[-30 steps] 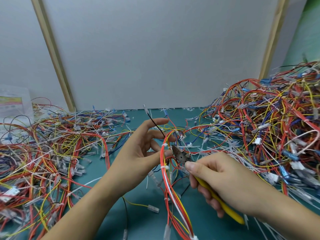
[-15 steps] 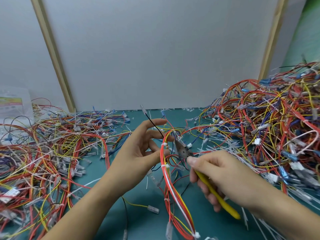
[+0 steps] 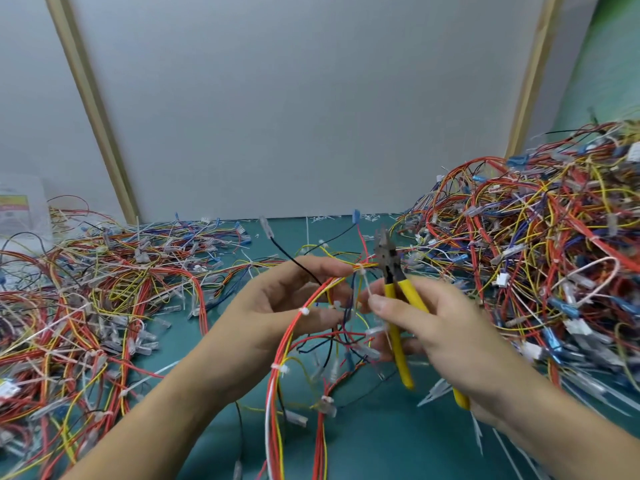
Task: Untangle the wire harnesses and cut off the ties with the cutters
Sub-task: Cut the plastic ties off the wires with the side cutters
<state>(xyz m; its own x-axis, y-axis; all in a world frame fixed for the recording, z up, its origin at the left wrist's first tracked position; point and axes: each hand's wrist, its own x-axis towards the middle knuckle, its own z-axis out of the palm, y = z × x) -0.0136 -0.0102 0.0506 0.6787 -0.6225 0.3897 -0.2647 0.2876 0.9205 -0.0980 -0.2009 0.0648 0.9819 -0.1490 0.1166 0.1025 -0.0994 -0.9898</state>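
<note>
Nearest the camera, two bare forearms reach in over the teal mat [image 3: 363, 452]; wire harness [image 3: 275, 393], a red/yellow/white bundle, rises from the bottom edge between them and curves up right to the left index fingertip; small white ties sit along it, one tie [image 3: 361, 270] right at that fingertip; its tail runs down to the right thumb tip, cannot tell if pinched there. Left hand [image 3: 277, 306] holds the harness loop, index finger and thumb curved round it, loose hold; thin black wire [image 3: 280, 245] with a clear terminal crosses the index finger. Right hand [image 3: 443, 330] grips the yellow-handled cutters [image 3: 391, 285], fingers wrapped on the handles, handles spread apart; cutter head points up and away, just right of the tie; contact unclear in the blur; jaws look slightly parted. Pale plastic strips [image 3: 438, 393], blurred, lie on the mat by the right wrist. Further out, left pile [image 3: 86, 306] of tangled harnesses spreads low and flat; right heap [image 3: 554, 254] is much taller, just beside the cutter head. Behind, grey wall panel [image 3: 294, 98] with wooden battens [image 3: 90, 109]; clear plastic packet [image 3: 20, 209] with a coloured label at far left.
</note>
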